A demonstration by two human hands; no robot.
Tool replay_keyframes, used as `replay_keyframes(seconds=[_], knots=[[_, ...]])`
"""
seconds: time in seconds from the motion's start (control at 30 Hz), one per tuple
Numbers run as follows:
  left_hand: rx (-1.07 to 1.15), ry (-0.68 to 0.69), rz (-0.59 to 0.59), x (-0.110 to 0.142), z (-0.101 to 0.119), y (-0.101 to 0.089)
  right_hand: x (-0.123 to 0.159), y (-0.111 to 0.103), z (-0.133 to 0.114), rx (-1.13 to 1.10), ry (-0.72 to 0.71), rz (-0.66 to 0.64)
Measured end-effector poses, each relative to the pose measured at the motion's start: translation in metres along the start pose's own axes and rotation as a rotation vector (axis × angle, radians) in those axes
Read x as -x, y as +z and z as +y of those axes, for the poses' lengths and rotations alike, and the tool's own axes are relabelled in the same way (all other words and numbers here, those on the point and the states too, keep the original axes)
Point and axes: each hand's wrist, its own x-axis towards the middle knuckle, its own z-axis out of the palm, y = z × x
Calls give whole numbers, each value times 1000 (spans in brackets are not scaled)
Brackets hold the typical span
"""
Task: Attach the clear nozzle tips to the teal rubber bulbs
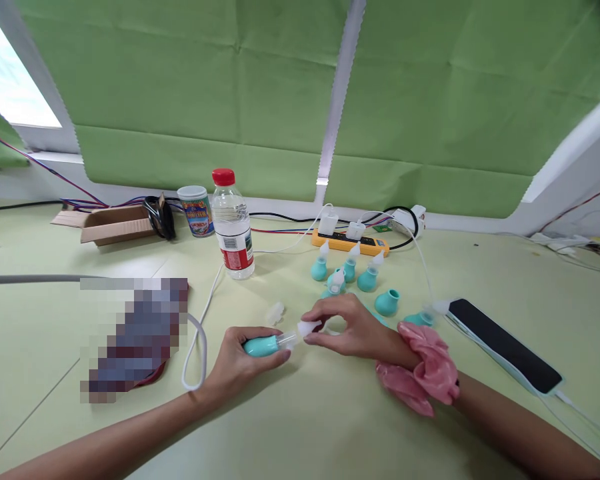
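A teal bulb (261, 346) is clasped in the left grip (240, 365), its clear tube (286, 340) pointed toward the right grip (349, 327). A white tip (307, 328) is pinched in the right grip by the tube's end; whether they touch cannot be told. Other bulbs (387, 303) are set beyond on the tabletop (300, 427).

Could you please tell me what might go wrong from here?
The small white tip, pinched by the right hand, could slip and drop. The left hand, holding a teal bulb, might catch the pale cable loop beside it. The pink scrunchie could brush another bulb near the phone.
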Motion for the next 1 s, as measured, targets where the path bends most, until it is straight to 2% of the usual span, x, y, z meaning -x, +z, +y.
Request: replay_keyframes(seconds=[0.1, 0.27, 0.37, 0.5, 0.63, 0.83, 0.93, 1.0], knots=[[50, 6, -40, 0, 1, -1, -1, -5, -4, -100, -3, -57], [66, 29, -117, 1, 4, -2, -1, -3, -1, -111, -43, -125], [24, 69, -103, 2, 3, -1, 0, -1, 1, -111, -37, -144], [-70, 209, -46, 4, 0, 0, 0, 2, 2, -155, 33, -193], [-140, 282, -26, 6, 0, 0, 0, 8, 4, -324, 179, -190], [-111, 370, 38, 7, -1, 0, -4, 10, -9, -389, 270, -2], [-29, 516, 20, 9, -1, -3, -16, -6, -24, -305, 199, 69], [-40, 588, 40, 9, 0, -4, -29, -22, -34, -154, 136, 170]])
